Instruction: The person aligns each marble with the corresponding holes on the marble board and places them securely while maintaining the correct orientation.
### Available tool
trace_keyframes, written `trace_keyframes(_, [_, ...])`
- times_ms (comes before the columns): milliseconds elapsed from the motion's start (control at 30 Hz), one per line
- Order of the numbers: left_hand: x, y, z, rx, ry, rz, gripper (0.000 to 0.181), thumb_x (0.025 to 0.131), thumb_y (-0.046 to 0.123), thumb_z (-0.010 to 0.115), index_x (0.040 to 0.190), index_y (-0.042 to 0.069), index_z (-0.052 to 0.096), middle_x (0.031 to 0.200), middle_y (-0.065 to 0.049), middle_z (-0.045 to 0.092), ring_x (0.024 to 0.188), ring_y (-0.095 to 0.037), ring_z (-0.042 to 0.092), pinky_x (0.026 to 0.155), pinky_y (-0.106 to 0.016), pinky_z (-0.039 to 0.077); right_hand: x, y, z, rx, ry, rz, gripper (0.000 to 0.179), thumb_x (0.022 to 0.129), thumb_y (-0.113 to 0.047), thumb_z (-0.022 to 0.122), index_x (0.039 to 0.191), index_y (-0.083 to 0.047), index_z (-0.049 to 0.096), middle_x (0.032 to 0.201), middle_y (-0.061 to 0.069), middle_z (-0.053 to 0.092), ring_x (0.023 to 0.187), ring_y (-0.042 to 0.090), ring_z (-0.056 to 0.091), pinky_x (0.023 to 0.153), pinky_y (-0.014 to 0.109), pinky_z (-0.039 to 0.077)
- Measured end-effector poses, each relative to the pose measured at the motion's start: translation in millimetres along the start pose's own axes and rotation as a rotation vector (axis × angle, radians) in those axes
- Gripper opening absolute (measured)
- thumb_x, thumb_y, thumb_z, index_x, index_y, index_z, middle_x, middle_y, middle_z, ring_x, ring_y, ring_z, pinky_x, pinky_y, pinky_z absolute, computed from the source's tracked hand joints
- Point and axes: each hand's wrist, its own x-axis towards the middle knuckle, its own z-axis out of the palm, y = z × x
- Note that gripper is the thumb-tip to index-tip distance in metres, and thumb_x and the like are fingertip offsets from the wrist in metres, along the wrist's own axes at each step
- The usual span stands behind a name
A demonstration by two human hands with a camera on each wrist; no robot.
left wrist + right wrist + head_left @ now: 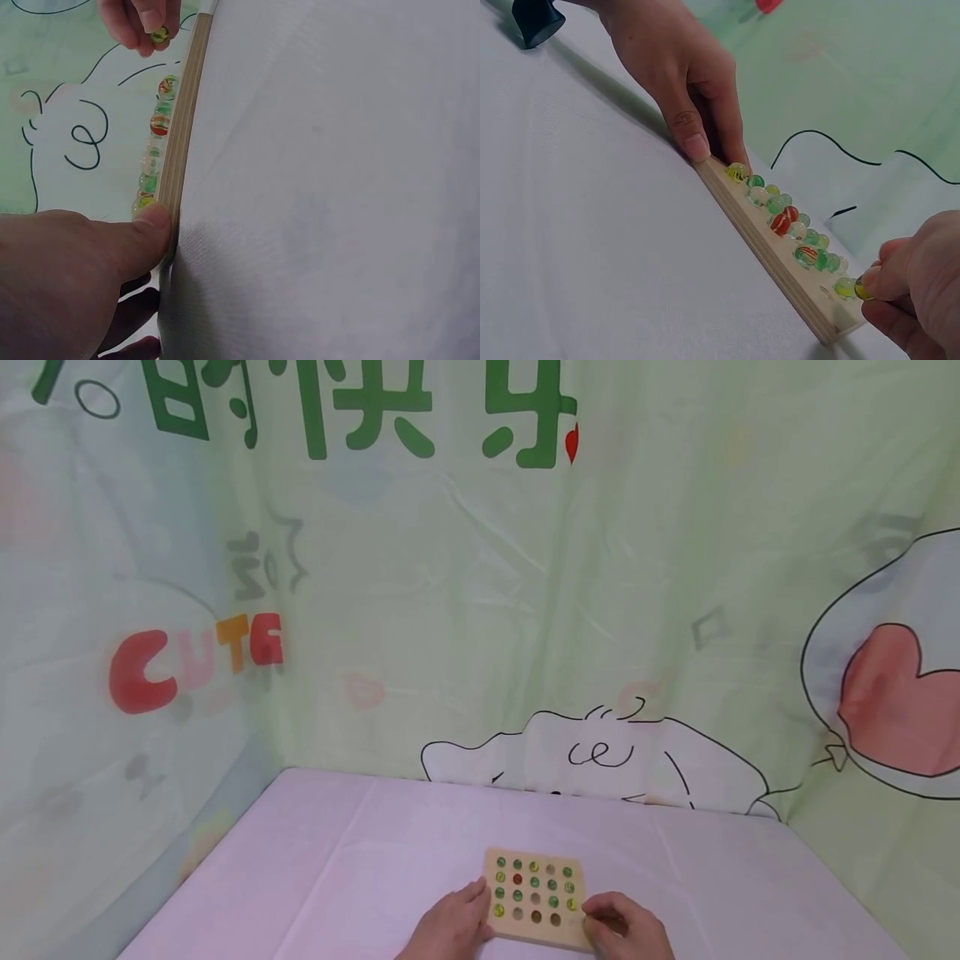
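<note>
A light wooden board [540, 935] with rows of round hollows lies on the table, glass marbles sitting in most of them. My left hand [450, 922] grips the board's left end, the thumb on the near edge and fingers on the left side. Over the right end, my right hand [628, 931] pinches a yellow-green marble [862, 288] between thumb and fingers. That marble is close beside another yellow-green marble [845, 288] seated in the board. A bare hollow [826, 291] shows near the board's right front corner. Red-swirled marbles [780, 223] sit among green and clear ones.
A pale pinkish cloth [360, 860] covers the table. Behind it hangs a light green printed curtain [450, 610], with another curtain side [75, 777] on the left. A dark band [536, 22] is around the left wrist.
</note>
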Motion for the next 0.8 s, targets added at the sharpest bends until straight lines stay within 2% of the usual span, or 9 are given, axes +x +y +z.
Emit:
trace_keyframes(633, [1.5, 0.3, 2.4, 0.023, 0.012, 0.009, 0.05, 0.082, 0.039, 0.058, 0.123, 0.011, 0.05, 0.13, -0.005, 0.051, 0.114, -0.013, 0.052, 0.088, -0.024, 0.05, 3.2, -1, 13, 0.021, 0.002, -0.001, 0.019, 0.073, 0.0, 0.065, 0.09, -0.01, 0.063, 0.083, -0.001, 0.064, 0.076, 0.012, 0.059, 0.067, 0.029, 0.053])
trace_keyframes(800, [1.0, -0.9, 2.6, 0.035, 0.024, 0.014, 0.05, 0.082, 0.039, 0.058, 0.123, 0.011, 0.05, 0.13, -0.004, 0.051, 0.114, -0.013, 0.052, 0.088, -0.024, 0.05, 4.8, 0, 15, 0.018, 0.003, -0.03, 0.02, 0.072, 0.001, 0.066, 0.089, -0.009, 0.063, 0.082, -0.001, 0.064, 0.076, 0.012, 0.06, 0.067, 0.029, 0.054])
